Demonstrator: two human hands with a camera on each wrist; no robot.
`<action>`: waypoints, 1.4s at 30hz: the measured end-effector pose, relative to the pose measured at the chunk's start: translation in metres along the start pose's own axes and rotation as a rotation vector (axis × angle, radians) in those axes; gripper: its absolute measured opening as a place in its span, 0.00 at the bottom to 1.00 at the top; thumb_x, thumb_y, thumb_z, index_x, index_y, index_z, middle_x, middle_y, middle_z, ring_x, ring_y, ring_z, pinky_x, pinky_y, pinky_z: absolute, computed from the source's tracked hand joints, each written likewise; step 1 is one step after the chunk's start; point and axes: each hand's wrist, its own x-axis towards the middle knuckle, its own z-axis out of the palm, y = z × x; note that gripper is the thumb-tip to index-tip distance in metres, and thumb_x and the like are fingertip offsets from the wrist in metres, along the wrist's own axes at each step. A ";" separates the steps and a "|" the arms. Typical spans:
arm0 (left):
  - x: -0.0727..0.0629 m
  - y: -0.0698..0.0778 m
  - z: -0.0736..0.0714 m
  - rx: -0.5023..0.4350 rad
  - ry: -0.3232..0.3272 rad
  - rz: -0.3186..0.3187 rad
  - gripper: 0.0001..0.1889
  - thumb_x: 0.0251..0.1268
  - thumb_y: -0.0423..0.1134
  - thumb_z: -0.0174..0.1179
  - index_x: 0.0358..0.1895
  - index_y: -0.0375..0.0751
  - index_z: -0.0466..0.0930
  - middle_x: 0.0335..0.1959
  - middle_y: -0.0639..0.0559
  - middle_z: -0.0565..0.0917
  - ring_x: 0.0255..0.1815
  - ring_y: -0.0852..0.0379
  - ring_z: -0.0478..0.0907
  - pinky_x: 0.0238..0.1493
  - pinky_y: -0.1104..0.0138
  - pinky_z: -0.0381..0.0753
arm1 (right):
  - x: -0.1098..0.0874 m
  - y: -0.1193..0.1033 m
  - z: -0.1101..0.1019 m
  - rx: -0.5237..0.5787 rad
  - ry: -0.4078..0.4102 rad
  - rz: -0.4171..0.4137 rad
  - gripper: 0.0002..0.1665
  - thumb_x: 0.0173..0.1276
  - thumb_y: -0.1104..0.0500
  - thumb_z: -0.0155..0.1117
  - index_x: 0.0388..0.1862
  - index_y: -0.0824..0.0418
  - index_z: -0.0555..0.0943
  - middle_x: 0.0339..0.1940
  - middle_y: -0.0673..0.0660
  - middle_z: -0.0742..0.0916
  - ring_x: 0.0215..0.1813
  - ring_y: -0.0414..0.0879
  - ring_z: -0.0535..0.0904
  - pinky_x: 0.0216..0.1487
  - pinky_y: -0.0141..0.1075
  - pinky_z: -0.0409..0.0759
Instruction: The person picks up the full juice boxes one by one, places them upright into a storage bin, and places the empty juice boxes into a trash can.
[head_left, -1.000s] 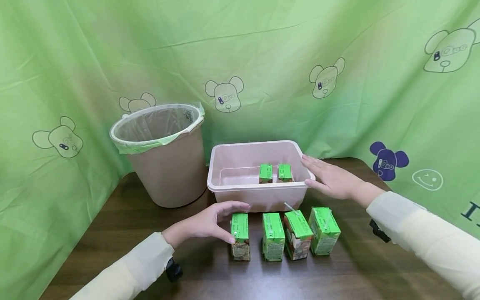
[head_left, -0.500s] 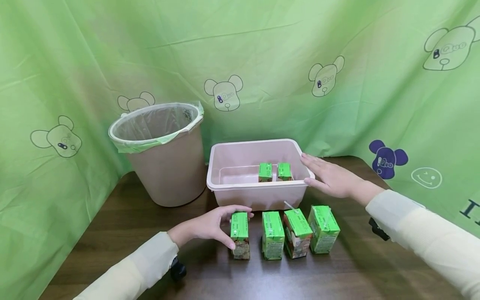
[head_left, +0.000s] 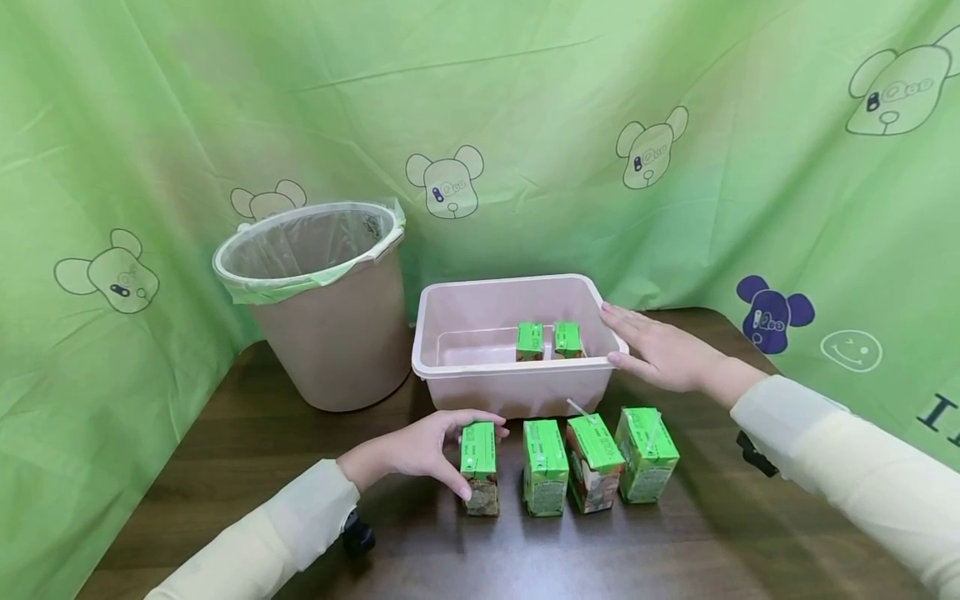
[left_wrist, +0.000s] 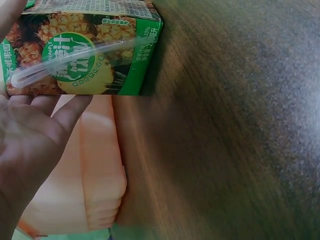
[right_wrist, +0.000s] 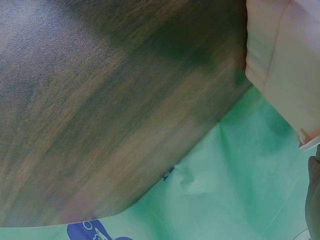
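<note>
In the head view my left hand (head_left: 420,446) holds the leftmost green juice carton (head_left: 478,450), thumb at its near edge and fingers around the far end. The left wrist view shows pineapples printed on this carton (left_wrist: 75,55) and a clear straw along its side. Three more cartons stand upright to its right: one close by (head_left: 545,467), one with a raised straw (head_left: 595,458) and one at the end (head_left: 647,454). My right hand (head_left: 671,354) rests with straight fingers on the right rim of the pale pink tub (head_left: 517,392).
Two green cartons (head_left: 529,342) stand inside the tub, towards its right. A tall bin (head_left: 337,350) with a plastic liner is left of the tub. A green printed curtain (head_left: 525,108) hangs behind the brown wooden table (head_left: 637,558).
My left hand has moved slightly right and closed around the leftmost carton, its fingertips now showing past the far side. The right hand has stayed on the tub's rim.
</note>
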 end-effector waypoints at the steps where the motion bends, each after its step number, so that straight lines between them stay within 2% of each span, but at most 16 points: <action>1: 0.000 0.000 0.000 0.008 0.005 -0.003 0.47 0.43 0.24 0.76 0.71 0.35 0.63 0.67 0.39 0.71 0.66 0.47 0.69 0.65 0.63 0.69 | 0.000 0.000 0.000 0.000 0.003 -0.002 0.41 0.77 0.46 0.49 0.76 0.71 0.53 0.76 0.68 0.59 0.75 0.63 0.53 0.70 0.57 0.57; 9: -0.001 0.001 0.001 0.055 0.049 -0.034 0.47 0.41 0.26 0.77 0.70 0.34 0.64 0.63 0.45 0.76 0.59 0.55 0.75 0.60 0.63 0.74 | 0.000 0.000 0.002 0.010 0.010 0.000 0.41 0.77 0.46 0.50 0.76 0.69 0.53 0.76 0.68 0.59 0.75 0.62 0.53 0.72 0.54 0.56; 15: -0.004 0.004 0.002 0.075 0.061 -0.026 0.47 0.41 0.27 0.78 0.70 0.35 0.65 0.62 0.42 0.76 0.57 0.56 0.76 0.58 0.64 0.75 | 0.000 0.000 0.002 0.013 0.010 -0.005 0.41 0.77 0.46 0.49 0.76 0.69 0.52 0.76 0.68 0.59 0.75 0.62 0.53 0.71 0.55 0.56; 23: -0.005 0.015 0.001 0.101 0.064 0.032 0.47 0.40 0.28 0.78 0.70 0.40 0.66 0.61 0.43 0.77 0.56 0.55 0.76 0.57 0.62 0.76 | -0.001 0.000 0.003 0.011 0.015 0.002 0.41 0.77 0.46 0.49 0.76 0.69 0.52 0.76 0.67 0.59 0.75 0.62 0.53 0.71 0.56 0.57; 26: -0.004 0.022 0.000 0.114 0.054 0.054 0.47 0.41 0.29 0.79 0.70 0.43 0.66 0.61 0.47 0.78 0.57 0.55 0.76 0.56 0.62 0.76 | -0.001 0.000 0.002 0.009 0.014 0.001 0.41 0.77 0.46 0.49 0.76 0.69 0.52 0.76 0.67 0.59 0.75 0.62 0.53 0.71 0.56 0.56; 30: -0.003 0.032 -0.002 0.134 0.048 0.084 0.47 0.40 0.29 0.79 0.70 0.41 0.66 0.61 0.51 0.78 0.58 0.55 0.76 0.55 0.62 0.77 | -0.001 0.000 0.002 0.007 0.012 0.005 0.41 0.77 0.46 0.49 0.76 0.70 0.52 0.76 0.67 0.59 0.75 0.62 0.53 0.70 0.57 0.57; 36: -0.004 0.049 -0.006 0.127 0.067 0.137 0.49 0.39 0.26 0.78 0.70 0.34 0.63 0.61 0.41 0.77 0.61 0.52 0.74 0.55 0.62 0.76 | 0.000 0.000 0.002 0.006 0.019 0.003 0.41 0.77 0.46 0.50 0.76 0.70 0.53 0.76 0.68 0.59 0.75 0.62 0.53 0.71 0.56 0.57; 42: -0.004 0.063 -0.012 0.081 0.076 0.163 0.49 0.38 0.23 0.77 0.71 0.34 0.63 0.62 0.35 0.74 0.60 0.51 0.75 0.57 0.59 0.77 | 0.000 0.001 0.003 0.011 0.025 -0.005 0.41 0.77 0.46 0.50 0.76 0.70 0.53 0.76 0.68 0.59 0.75 0.62 0.53 0.73 0.53 0.54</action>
